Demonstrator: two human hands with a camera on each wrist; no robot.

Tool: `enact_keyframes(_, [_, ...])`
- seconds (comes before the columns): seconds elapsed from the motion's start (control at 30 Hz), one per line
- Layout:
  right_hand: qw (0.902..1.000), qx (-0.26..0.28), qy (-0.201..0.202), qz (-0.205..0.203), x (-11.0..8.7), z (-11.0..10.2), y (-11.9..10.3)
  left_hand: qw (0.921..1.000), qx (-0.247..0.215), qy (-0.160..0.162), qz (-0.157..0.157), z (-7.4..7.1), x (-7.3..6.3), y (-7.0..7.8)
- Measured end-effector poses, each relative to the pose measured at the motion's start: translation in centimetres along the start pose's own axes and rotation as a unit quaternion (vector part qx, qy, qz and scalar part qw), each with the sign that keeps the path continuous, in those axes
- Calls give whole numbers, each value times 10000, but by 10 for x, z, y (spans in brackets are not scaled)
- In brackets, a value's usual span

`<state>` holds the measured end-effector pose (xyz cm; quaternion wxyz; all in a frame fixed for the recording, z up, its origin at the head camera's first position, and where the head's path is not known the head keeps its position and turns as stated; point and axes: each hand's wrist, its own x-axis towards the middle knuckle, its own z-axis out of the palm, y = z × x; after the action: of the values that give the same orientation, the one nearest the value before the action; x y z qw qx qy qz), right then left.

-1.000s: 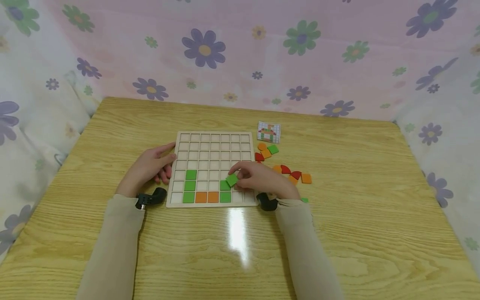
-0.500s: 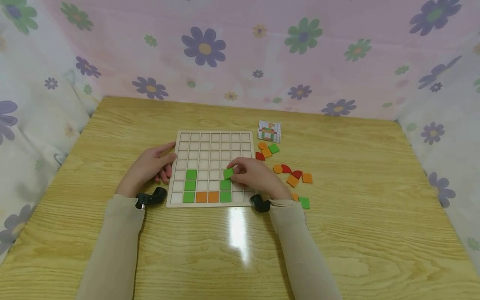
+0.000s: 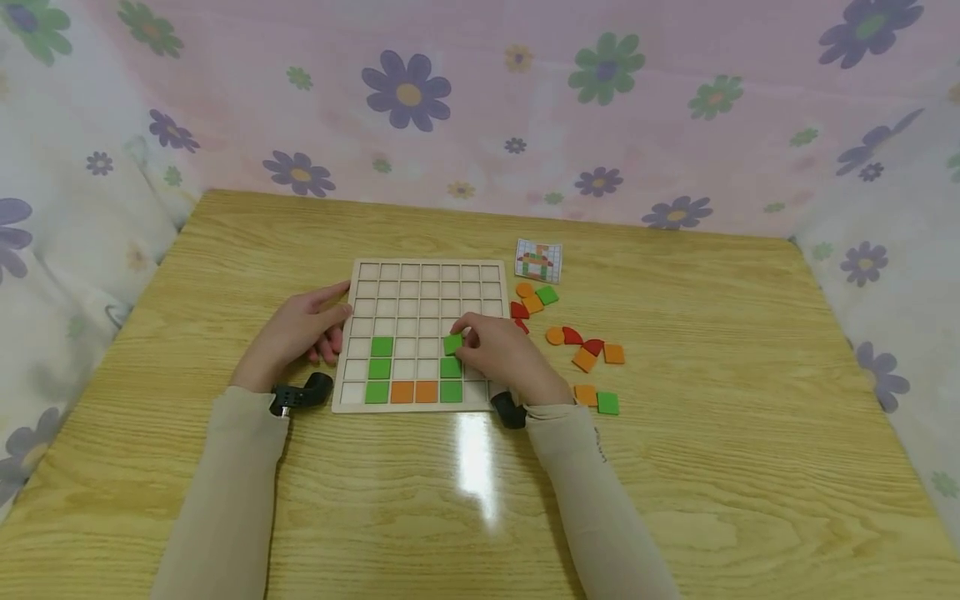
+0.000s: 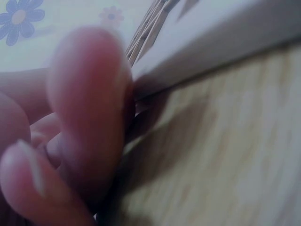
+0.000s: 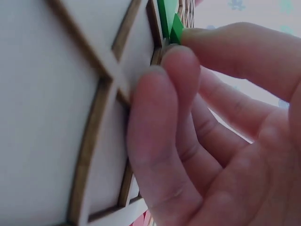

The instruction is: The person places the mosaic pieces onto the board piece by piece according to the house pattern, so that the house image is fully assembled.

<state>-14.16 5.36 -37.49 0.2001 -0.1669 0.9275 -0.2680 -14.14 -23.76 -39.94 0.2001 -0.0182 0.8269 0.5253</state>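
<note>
A square wooden grid board point(image 3: 408, 407) lies on the table. My left hand point(image 3: 298, 330) rests beside the board's left edge, index finger and thumb touching it and the other fingers loosely bent below. At the right, my right hand point(image 3: 508, 360) pinches a green square tile point(image 3: 452, 344) over a cell, just above another green tile point(image 3: 450, 367) in the same column. The right wrist view shows the held tile's green edge point(image 5: 176, 29) at the fingertips. A left column of green tiles point(image 3: 380, 369) and two orange tiles point(image 3: 414, 392) along the bottom row sit in cells.
A small pattern card point(image 3: 537, 261) lies beyond the board's upper right corner. Loose pieces sit right of the board: an orange circle point(image 3: 555, 336), red quarter-circles point(image 3: 572, 336), orange squares point(image 3: 613, 354) and green squares point(image 3: 608, 403). A flowered cloth point(image 3: 465, 100) hangs behind the table.
My right hand has moved the green tile up and left from the tile below it to the cell above, turning it nearly in line with the grid. My left hand has stayed put.
</note>
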Motion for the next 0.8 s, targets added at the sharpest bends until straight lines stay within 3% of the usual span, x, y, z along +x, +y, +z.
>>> enact_keyframes(0.33, [9993, -312, 62, -172, 0, 1, -4, 10000, -29, 48, -12, 0, 1, 0])
enact_keyframes(0.8, [9991, -236, 35, -345, -1, 3, 0, 10000, -20, 64, -69, 1, 2, -1])
